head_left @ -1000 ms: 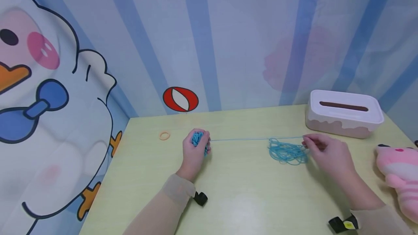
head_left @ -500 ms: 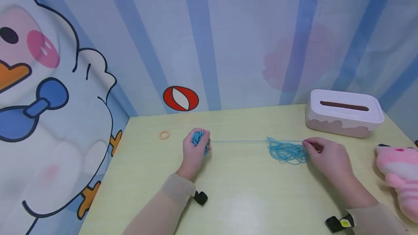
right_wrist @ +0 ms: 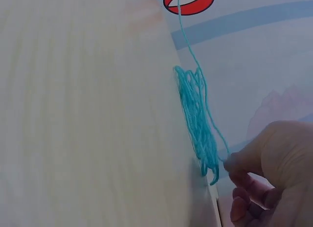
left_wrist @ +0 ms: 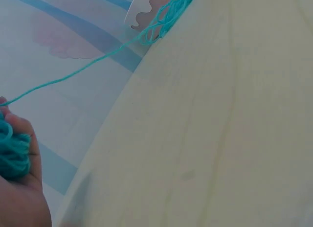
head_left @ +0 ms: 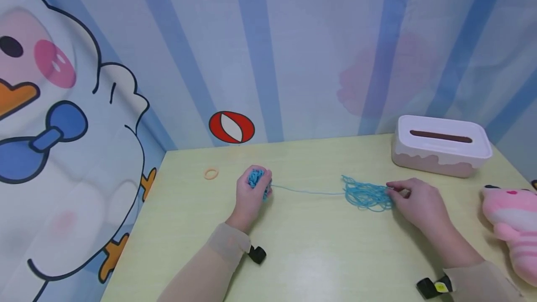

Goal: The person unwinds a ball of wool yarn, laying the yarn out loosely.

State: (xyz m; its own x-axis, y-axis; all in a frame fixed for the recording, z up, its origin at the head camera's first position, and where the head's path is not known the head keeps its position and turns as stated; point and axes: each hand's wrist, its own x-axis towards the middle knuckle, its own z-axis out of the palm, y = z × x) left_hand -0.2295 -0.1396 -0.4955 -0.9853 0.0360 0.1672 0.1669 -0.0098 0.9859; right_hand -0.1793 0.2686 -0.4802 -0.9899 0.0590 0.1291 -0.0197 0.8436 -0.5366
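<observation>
My left hand (head_left: pixel 250 190) grips a bundle of blue yarn (head_left: pixel 255 178), its fingers and thumb curled round it; the left wrist view shows the yarn bundle (left_wrist: pixel 13 156) against the palm. A single strand (head_left: pixel 308 192) runs from it, sagging slightly, toward a loose heap of the same yarn (head_left: pixel 366 195) lying on the table. At the heap's right end my right hand (head_left: pixel 419 202) pinches the strand between thumb and forefinger. In the right wrist view the looped heap (right_wrist: pixel 196 119) lies left of the pinching fingertips (right_wrist: pixel 234 161), with the strand passing alongside it.
A peach-coloured ring (head_left: pixel 211 174) lies left of my left hand. A white and pinkish tissue box (head_left: pixel 440 150) stands at the back right, and a pink plush toy (head_left: pixel 513 232) lies at the right edge. A printed curtain (head_left: pixel 310 59) hangs behind the table (head_left: pixel 319 255).
My right hand has shifted a little left and down toward the yarn heap. The strand between the hands has gone from taut to slack. The left hand has barely moved.
</observation>
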